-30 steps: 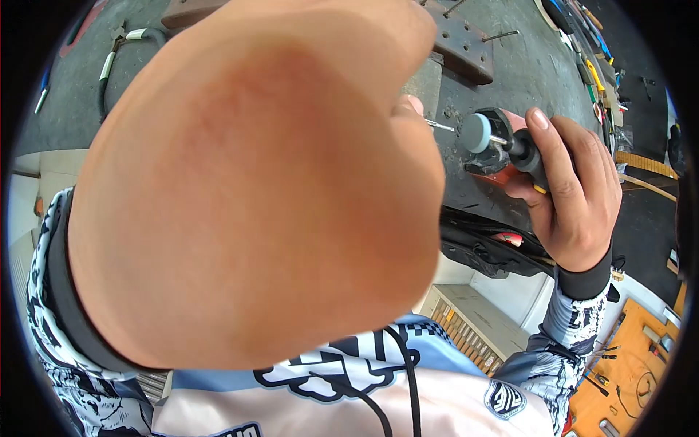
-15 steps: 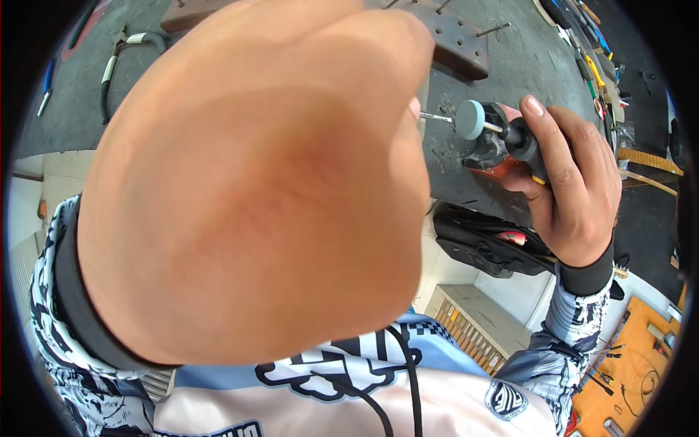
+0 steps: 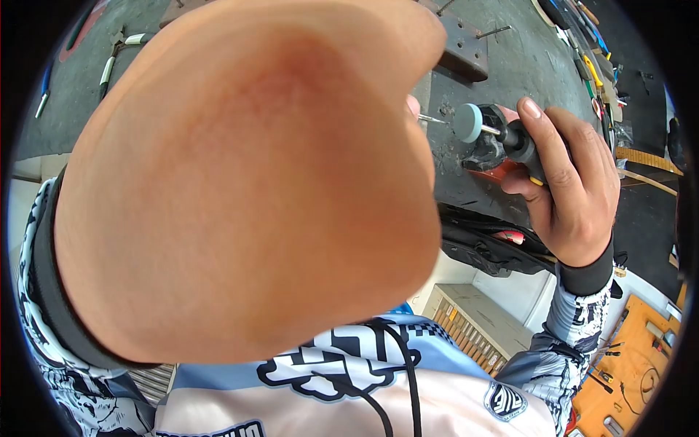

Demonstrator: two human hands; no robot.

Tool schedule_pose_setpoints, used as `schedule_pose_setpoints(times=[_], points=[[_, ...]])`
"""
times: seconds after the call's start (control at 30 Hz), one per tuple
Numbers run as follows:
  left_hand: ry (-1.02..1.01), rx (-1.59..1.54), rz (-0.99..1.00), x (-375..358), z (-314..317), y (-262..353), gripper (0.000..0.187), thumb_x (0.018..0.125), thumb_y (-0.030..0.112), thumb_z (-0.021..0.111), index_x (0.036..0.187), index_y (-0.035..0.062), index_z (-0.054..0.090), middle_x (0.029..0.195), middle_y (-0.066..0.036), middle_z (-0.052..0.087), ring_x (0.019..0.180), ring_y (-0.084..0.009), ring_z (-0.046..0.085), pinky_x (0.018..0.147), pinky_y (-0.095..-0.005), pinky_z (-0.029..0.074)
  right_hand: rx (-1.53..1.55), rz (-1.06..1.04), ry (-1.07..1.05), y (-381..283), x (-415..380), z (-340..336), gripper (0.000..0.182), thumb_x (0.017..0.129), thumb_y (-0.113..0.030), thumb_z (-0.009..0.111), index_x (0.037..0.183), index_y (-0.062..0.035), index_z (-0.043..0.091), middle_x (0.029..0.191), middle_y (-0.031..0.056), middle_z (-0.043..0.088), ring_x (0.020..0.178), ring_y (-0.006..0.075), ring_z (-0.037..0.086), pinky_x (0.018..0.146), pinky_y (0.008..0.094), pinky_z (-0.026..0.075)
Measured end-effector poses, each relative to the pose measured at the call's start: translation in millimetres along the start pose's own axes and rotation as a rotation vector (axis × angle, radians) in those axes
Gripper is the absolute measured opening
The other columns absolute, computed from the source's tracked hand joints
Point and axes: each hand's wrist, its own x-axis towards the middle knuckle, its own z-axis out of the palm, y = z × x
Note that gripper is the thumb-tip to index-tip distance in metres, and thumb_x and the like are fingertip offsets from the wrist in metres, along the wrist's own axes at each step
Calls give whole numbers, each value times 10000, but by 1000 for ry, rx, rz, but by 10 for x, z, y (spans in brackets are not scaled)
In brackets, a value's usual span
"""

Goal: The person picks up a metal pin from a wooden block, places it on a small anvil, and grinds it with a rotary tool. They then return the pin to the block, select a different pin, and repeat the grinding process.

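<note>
My left hand fills much of the view, very close to the camera, its back towards me. Most of its fingers are hidden, but one fingertip shows at its right edge. From there a thin metal rod points right, its tip just short of a pale blue-green grinding wheel. That wheel sits on the shaft of a black rotary tool. My right hand is closed around the tool's body. Under the tool lies a red and black object, partly covered.
A brown metal block with holes and upright pins stands at the back. Pliers with black and white handles and a blue-handled tool lie left. A black bag sits below the bench edge. An orange board holds tools.
My left hand has come closer to the camera and covers more of the bench. The rod has tilted slightly and its tip has shifted a little left. My right hand and the rotary tool are almost still.
</note>
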Motion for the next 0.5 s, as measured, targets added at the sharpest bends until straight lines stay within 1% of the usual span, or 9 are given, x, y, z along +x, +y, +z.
schedule_pose_setpoints(times=[0.5], points=[[-12, 19, 26, 18, 45, -33, 95, 841, -30, 725, 855, -71, 640, 811, -91, 491, 721, -251, 521, 620, -356, 423, 8, 5, 22, -7, 8, 6, 625, 848, -408, 700, 1341, -30, 626, 1055, 185, 648, 861, 338, 652, 725, 408, 523]])
